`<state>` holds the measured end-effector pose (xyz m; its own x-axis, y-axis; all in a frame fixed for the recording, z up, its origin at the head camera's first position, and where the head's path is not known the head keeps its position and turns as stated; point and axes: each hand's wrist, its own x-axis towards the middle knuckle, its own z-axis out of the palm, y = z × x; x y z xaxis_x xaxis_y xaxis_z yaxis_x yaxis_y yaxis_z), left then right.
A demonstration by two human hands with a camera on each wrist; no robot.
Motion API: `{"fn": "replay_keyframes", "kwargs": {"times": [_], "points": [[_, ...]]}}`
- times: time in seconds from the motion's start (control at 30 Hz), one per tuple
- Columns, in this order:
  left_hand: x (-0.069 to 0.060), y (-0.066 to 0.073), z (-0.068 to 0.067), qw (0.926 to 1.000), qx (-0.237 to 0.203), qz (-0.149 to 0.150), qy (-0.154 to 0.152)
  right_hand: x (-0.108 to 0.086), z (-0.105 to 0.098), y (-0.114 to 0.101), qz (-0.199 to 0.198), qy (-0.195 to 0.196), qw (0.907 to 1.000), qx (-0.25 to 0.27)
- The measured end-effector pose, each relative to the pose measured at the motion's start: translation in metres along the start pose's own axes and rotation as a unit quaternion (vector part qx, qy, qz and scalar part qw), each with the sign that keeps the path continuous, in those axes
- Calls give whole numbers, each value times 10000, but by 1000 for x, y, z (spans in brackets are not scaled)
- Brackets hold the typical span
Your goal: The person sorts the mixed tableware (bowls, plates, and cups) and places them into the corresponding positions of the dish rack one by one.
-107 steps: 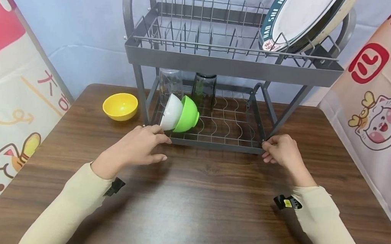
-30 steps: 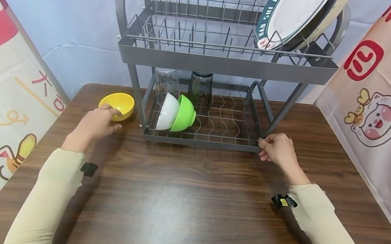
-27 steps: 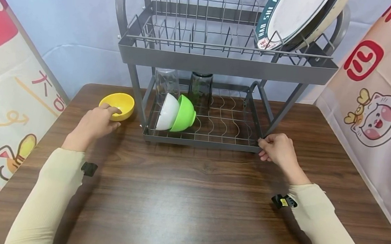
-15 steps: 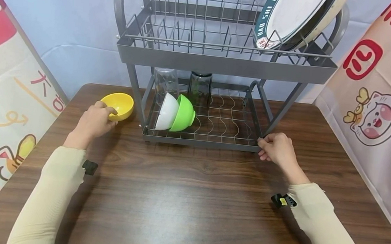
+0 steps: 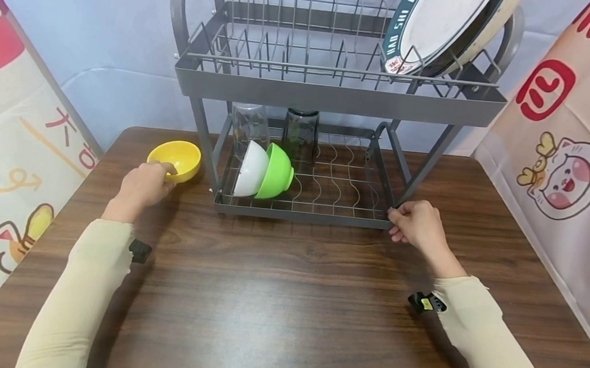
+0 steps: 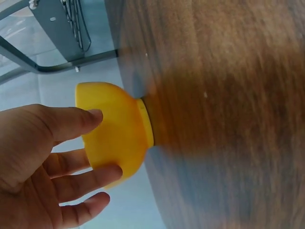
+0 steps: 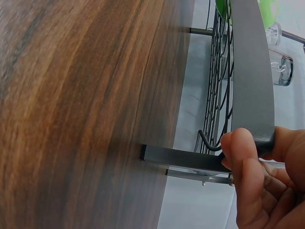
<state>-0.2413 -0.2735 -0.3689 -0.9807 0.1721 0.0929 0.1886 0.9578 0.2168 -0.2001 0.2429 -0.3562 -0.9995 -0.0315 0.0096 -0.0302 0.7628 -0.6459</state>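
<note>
In the head view a yellow bowl stands upright at the table's far left. My left hand grips its near-left rim; in the left wrist view the thumb and a fingertip press the bowl's outer wall, whose foot is at the tabletop. At the front right lower corner of the grey two-tier dish rack, my right hand pinches the frame between thumb and fingers. Tilted on their sides in the lower tier, a white bowl and a green bowl are nested.
Behind those bowls stand a clear glass and a dark glass, apparently upside down. A large plate leans at the upper tier's right end. Wood-grain table lies in front; printed cloths flank both sides.
My left hand has gone from the rack's front left corner leftward to the yellow bowl and taken hold of its rim. The right hand stays on the rack corner; the head view shifted slightly.
</note>
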Motion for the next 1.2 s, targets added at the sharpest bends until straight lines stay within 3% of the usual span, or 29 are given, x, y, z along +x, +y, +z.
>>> {"fn": "replay_keyframes", "kwargs": {"times": [0.4, 0.9, 1.2], "points": [[0, -1, 3, 9997, 113, -103, 176, 1, 1, 1, -32, 34, 10000, -10], [-1, -5, 6, 9982, 244, 26, 550, 0, 1, 2, -22, 27, 10000, 25], [-4, -4, 3, 9943, 423, 96, 971, 1, 2, 1, -71, 93, 9999, -16]]}}
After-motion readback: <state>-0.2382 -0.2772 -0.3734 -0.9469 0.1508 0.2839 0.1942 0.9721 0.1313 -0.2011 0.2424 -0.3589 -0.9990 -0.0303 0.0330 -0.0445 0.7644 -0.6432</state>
